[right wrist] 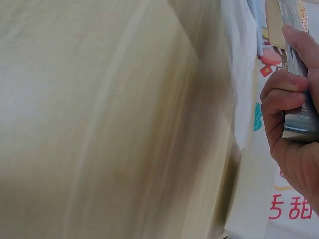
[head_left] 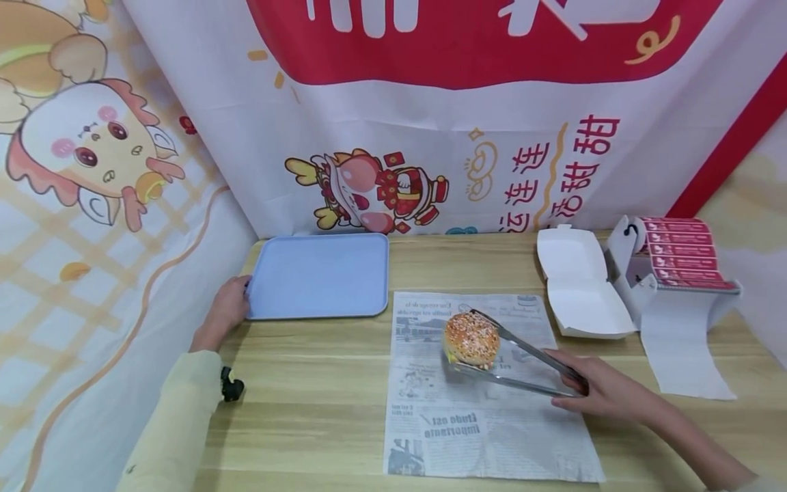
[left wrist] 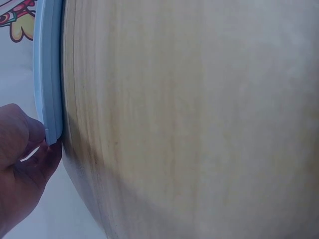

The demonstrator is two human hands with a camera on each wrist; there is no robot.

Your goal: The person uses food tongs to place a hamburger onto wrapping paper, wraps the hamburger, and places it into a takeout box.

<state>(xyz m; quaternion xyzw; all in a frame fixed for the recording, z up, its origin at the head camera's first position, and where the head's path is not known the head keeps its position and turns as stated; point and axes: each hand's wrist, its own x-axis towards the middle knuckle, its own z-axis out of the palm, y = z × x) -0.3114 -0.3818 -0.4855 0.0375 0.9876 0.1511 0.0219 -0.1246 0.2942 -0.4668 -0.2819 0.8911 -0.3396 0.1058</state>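
Observation:
A sesame-seed burger (head_left: 471, 339) sits between the two arms of metal tongs (head_left: 536, 352), over a sheet of newsprint-patterned paper (head_left: 510, 441). My right hand (head_left: 605, 388) grips the tongs near their hinged end. In the right wrist view, curled fingers (right wrist: 281, 92) wrap the tongs' handle (right wrist: 301, 124). At the far left, my left hand (head_left: 230, 302) pinches the near-left corner of a light blue tray (head_left: 320, 275). The left wrist view has the thumb on top of the tray's rim (left wrist: 49, 79) and fingers below it.
Right of the paper lies an opened white burger box (head_left: 581, 294). Beside it stands a dispenser (head_left: 645, 297) with a red-printed roll (head_left: 682, 249) and a white strip (head_left: 685, 362) hanging onto the wooden table (head_left: 295, 424). A printed cloth backdrop (head_left: 246, 137) rises behind.

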